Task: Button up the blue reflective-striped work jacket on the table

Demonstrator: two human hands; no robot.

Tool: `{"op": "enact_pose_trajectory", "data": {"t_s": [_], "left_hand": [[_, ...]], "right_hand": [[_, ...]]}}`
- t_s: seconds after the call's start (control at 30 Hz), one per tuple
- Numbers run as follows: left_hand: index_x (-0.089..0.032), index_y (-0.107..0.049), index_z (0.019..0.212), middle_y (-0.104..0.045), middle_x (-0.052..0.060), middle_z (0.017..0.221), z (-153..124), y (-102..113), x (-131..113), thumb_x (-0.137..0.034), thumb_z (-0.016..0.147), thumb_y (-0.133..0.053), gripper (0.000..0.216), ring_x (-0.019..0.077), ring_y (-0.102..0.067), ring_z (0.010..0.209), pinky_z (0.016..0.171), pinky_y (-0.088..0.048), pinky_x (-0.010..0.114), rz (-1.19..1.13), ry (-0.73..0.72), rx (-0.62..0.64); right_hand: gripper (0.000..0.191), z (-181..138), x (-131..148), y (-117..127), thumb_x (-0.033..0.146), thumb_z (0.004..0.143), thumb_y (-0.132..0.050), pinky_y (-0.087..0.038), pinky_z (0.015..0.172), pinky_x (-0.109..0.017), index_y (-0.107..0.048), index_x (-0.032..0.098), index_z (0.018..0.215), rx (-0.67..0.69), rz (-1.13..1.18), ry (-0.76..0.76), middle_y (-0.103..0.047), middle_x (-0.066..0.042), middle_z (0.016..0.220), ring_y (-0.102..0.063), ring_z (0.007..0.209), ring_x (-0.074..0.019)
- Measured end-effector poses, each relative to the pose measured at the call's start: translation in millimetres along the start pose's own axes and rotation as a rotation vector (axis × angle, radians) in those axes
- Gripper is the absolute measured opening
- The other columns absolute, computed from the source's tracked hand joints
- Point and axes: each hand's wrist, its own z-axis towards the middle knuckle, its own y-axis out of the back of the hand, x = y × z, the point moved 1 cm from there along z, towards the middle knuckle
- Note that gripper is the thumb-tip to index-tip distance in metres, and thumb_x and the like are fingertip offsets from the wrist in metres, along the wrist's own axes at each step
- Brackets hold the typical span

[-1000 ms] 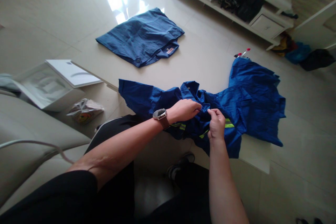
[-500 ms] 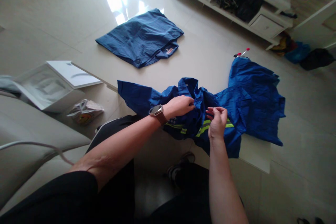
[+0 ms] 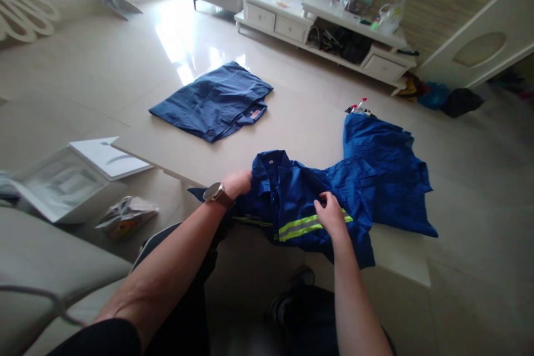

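Note:
A dark blue work jacket (image 3: 298, 192) with yellow-green and grey reflective bands lies on a low pale table, its collar pointing away from me. Closed at its left shoulder, beside the collar, my left hand (image 3: 237, 183) grips the cloth; a watch is on that wrist. My right hand (image 3: 331, 216) rests over the jacket's right front, just above the reflective band, thumb and curled fingers apart. Further right, a heap of blue clothing (image 3: 394, 183) adjoins the jacket. A folded blue garment (image 3: 212, 101) with a label lies flat at the table's far side.
Bottles with red caps (image 3: 362, 104) stand behind the blue heap. An open white box (image 3: 70, 183) and a plastic-wrapped packet (image 3: 127, 216) are left of the table, near a pale sofa (image 3: 62, 256). A white TV cabinet (image 3: 287, 14) stands at the back.
The bunched jacket front is now spread flatter, with collar and band showing. My left hand has moved left to the shoulder; my right hand has lowered onto the cloth. The view has tilted up.

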Motion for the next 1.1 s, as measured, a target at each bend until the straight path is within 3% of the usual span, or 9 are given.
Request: {"op": "enact_pose_trajectory", "data": {"t_s": [0.1,0.2,0.33,0.5,0.67,0.73,0.87,0.97,1.1], "left_hand": [[-0.02,-0.076,0.115,-0.079,0.016,0.113,2,2,-1,-0.02,0.086,-0.056,0.035,0.0267,-0.075,0.101,0.079,-0.055,0.029,-0.019,-0.075,-0.024],[-0.021,-0.077,0.116,-0.079,0.014,0.118,-2,10,-1,-0.017,0.085,-0.053,0.039,0.024,-0.075,0.103,0.081,-0.054,0.027,-0.049,-0.153,-0.035],[-0.022,-0.078,0.113,-0.081,0.011,0.109,-10,19,4,-0.019,0.082,-0.056,0.038,0.0233,-0.075,0.096,0.079,-0.054,0.028,-0.142,-0.209,-0.069],[-0.023,-0.076,0.125,-0.078,0.012,0.122,-14,23,18,-0.022,0.08,-0.06,0.047,0.0259,-0.073,0.108,0.088,-0.055,0.03,-0.248,-0.154,-0.22],[-0.024,-0.077,0.122,-0.078,0.012,0.122,-20,26,30,-0.02,0.081,-0.061,0.045,0.0257,-0.073,0.109,0.091,-0.055,0.03,-0.212,-0.153,-0.245],[-0.023,-0.077,0.121,-0.079,0.012,0.121,-22,28,33,-0.019,0.081,-0.061,0.044,0.025,-0.073,0.107,0.09,-0.055,0.03,-0.213,-0.171,-0.231],[-0.02,-0.077,0.122,-0.079,0.013,0.118,-24,28,38,-0.017,0.08,-0.06,0.046,0.0244,-0.074,0.103,0.088,-0.054,0.029,-0.216,-0.237,-0.221],[-0.019,-0.078,0.118,-0.08,0.013,0.11,-23,26,40,-0.022,0.083,-0.058,0.04,0.023,-0.073,0.094,0.082,-0.053,0.029,-0.214,-0.283,-0.217],[-0.018,-0.079,0.105,-0.079,0.009,0.096,-17,24,42,-0.033,0.087,-0.058,0.032,0.0196,-0.07,0.085,0.079,-0.051,0.027,-0.271,-0.34,-0.221]], "right_hand": [[0.023,6,2,11,0.043,0.085,-0.052,-0.049,0.094,-0.043,-0.062,0.023,0.086,-0.12,-0.07,0.05,-0.067,-0.009,0.094,-0.06,0.092,-0.0251],[0.025,14,-1,19,0.041,0.085,-0.05,-0.045,0.104,-0.048,-0.065,0.021,0.091,-0.226,-0.1,0.134,-0.068,-0.013,0.103,-0.059,0.105,-0.0291],[0.035,18,-9,15,0.039,0.085,-0.052,-0.049,0.099,-0.044,-0.067,0.02,0.11,-0.119,-0.097,0.1,-0.069,-0.014,0.117,-0.064,0.107,-0.0285],[0.036,13,-6,10,0.046,0.092,-0.051,-0.051,0.079,-0.041,-0.07,0.025,0.115,0.036,-0.291,-0.098,-0.074,-0.012,0.108,-0.068,0.084,-0.0269],[0.069,10,-2,2,0.019,0.082,-0.052,-0.05,0.101,-0.043,-0.054,0.024,0.151,0.097,-0.36,0.138,-0.049,-0.012,0.161,-0.059,0.131,-0.0306],[0.086,8,-2,-6,0.008,0.073,-0.049,-0.045,0.11,-0.048,-0.05,0.03,0.156,0.159,-0.43,0.215,-0.04,-0.006,0.169,-0.045,0.146,-0.0313],[0.102,5,-3,-20,-0.003,0.064,-0.044,-0.031,0.119,-0.057,-0.047,0.04,0.156,0.238,-0.54,0.241,-0.043,0.001,0.168,-0.026,0.159,-0.027],[0.091,8,-4,-25,-0.003,0.065,-0.046,-0.027,0.119,-0.056,-0.058,0.037,0.146,0.25,-0.564,0.231,-0.058,-0.003,0.155,-0.038,0.153,-0.0257],[0.046,5,-6,-16,0.007,0.079,-0.052,-0.034,0.116,-0.048,-0.074,0.028,0.113,0.211,-0.556,0.262,-0.074,-0.008,0.121,-0.061,0.127,-0.0264]]}}
